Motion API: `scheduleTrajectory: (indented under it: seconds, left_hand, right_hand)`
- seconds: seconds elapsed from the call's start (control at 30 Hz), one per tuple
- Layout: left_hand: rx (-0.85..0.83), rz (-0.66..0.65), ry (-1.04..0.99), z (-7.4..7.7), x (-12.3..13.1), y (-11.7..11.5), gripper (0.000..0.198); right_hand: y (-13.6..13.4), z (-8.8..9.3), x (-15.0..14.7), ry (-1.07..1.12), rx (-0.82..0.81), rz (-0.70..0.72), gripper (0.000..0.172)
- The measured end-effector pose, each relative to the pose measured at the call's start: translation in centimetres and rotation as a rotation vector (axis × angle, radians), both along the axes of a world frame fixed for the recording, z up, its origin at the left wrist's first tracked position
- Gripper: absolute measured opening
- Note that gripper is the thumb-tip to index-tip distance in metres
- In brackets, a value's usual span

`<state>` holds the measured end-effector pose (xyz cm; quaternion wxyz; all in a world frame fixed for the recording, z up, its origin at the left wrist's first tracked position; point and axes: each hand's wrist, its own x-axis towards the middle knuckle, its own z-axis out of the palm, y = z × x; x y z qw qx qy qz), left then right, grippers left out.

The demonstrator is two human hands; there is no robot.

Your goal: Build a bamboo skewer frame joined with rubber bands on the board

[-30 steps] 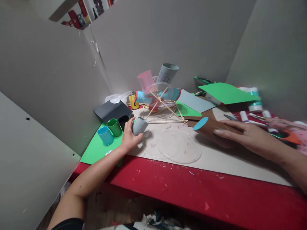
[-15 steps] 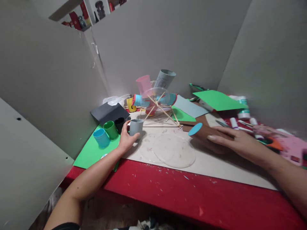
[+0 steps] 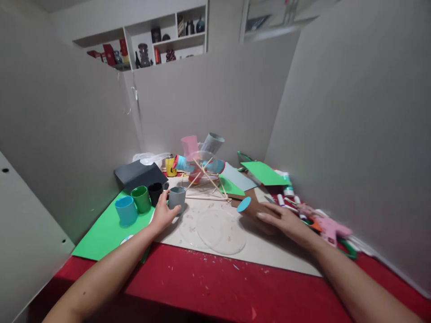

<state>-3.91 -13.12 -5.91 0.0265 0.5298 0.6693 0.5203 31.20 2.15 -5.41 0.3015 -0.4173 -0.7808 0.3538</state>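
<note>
My left hand (image 3: 163,216) curls around a small grey paper cup (image 3: 177,198), thumb at its front side. My right hand (image 3: 288,222) rests over a brown paper tube (image 3: 257,214) with a light-blue round end, its fingers along the top and the underside hidden. Left of my left hand are a black cup (image 3: 156,194), a green cup (image 3: 140,199) and a blue cup (image 3: 126,211). Beyond both hands stands a wheel of clear discs on a wooden stick frame (image 3: 211,181), carrying a pink cup (image 3: 189,147) and a tilted grey cup (image 3: 213,142).
Two clear plastic discs (image 3: 221,231) lie flat between my hands on the pale board (image 3: 279,258). Green card (image 3: 97,235) lies at left, dark card (image 3: 139,174) behind it. At right are a pink glue gun (image 3: 333,226), scissors and glue sticks. Grey panels enclose the red table.
The head view has tilted up and turned right, so the table sits lower and more to the left. Both hands keep their holds, with little visible movement on the table.
</note>
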Motion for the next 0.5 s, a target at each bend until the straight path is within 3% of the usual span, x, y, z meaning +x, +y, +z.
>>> scheduleTrajectory:
  seconds: [0.13,0.27,0.5]
  left_hand:
    - [-0.026,-0.024,0.048,-0.3,-0.3,-0.1,0.056]
    - [-0.085,-0.019,0.035,-0.5,-0.5,-0.3,0.071]
    - [-0.018,0.0,0.146,-0.7,-0.5,-1.0,0.082]
  right_hand:
    - [-0.6,0.2,-0.3,0.032,0.05,0.042,0.068]
    - [-1.5,0.5,-0.6,0.089,0.093,0.109,0.067]
    - [-1.5,-0.2,-1.1,0.1,0.231,0.124,0.072]
